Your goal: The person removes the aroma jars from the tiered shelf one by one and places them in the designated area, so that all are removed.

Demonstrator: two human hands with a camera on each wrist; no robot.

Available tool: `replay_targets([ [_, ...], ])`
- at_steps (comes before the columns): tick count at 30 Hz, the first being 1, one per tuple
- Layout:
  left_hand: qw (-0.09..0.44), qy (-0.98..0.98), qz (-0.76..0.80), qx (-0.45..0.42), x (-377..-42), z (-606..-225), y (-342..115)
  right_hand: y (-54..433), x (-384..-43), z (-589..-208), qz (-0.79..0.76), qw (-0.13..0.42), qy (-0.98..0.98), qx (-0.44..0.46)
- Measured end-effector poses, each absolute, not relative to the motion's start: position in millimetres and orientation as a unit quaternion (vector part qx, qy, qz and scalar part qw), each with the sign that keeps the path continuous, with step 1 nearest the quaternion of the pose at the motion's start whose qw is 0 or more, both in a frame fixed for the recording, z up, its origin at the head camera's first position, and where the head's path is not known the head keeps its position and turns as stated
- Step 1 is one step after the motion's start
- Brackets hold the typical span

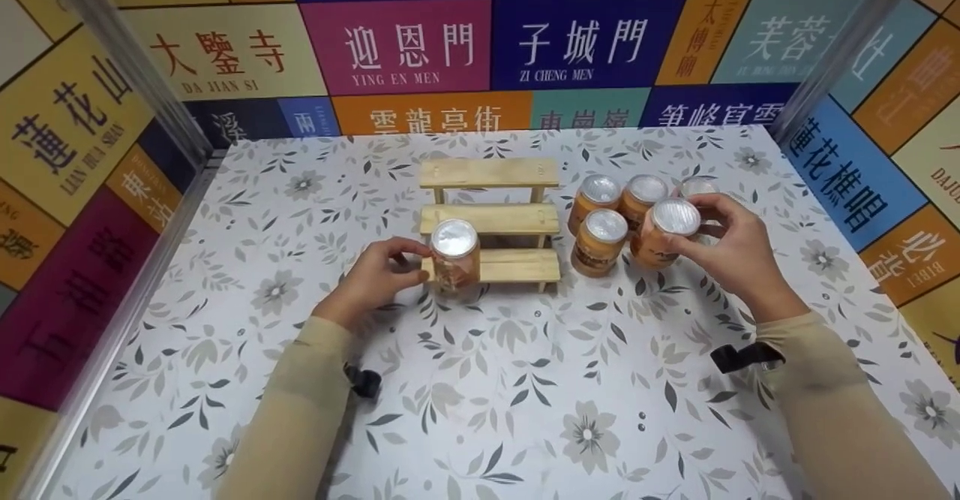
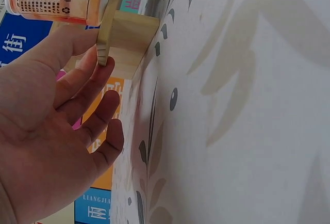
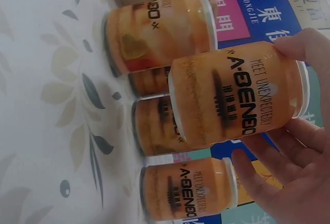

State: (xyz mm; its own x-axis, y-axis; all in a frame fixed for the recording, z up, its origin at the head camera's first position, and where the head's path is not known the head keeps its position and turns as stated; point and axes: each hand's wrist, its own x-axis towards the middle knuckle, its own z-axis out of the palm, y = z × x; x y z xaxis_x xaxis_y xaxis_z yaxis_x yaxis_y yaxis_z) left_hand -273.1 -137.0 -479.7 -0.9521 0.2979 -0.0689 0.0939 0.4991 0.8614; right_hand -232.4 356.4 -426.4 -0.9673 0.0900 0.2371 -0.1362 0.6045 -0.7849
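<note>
A small three-step wooden stand [image 1: 517,266] sits mid-table. On the left end of its lowest step stands an orange can [image 1: 456,256] with a silver lid. My left hand [image 1: 382,278] pinches that step's end between thumb and fingers, as the left wrist view shows at the plank [image 2: 106,33]. To the right, my right hand [image 1: 731,248] grips another orange can [image 1: 660,241] near its lid. In the right wrist view this held can [image 3: 232,95] is raised off the tabletop and slightly tilted, with its A-BENBO print showing.
Several more orange cans stand upright close together right of the stand, among them a front can [image 1: 600,243] and a partly hidden back can [image 1: 697,187]. A flower-patterned cloth [image 1: 450,380] covers the table. Panels with printed signs [image 1: 405,46] enclose its back and sides.
</note>
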Motion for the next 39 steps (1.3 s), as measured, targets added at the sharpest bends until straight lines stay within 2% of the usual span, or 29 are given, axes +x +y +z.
replay_targets([
  [7, 0.108, 0.86, 0.486, 0.115, -273, -479, -137, 357, -238, -435, 0.443, 0.089, -0.892, -0.004],
  [17, 0.113, 0.86, 0.487, 0.106, -274, -479, -139, 358, -244, -442, 0.431, 0.068, -0.9, -0.006],
  [23, 0.096, 0.849, 0.503, 0.127, -272, -479, -137, 359, -245, -443, 0.417, 0.044, -0.908, -0.016],
  [33, 0.09, 0.851, 0.499, 0.139, -274, -478, -136, 366, -246, -447, 0.417, 0.022, -0.908, -0.025],
  [39, 0.08, 0.849, 0.5, 0.15, -273, -481, -136, 366, -244, -449, 0.417, 0.031, -0.908, -0.013],
])
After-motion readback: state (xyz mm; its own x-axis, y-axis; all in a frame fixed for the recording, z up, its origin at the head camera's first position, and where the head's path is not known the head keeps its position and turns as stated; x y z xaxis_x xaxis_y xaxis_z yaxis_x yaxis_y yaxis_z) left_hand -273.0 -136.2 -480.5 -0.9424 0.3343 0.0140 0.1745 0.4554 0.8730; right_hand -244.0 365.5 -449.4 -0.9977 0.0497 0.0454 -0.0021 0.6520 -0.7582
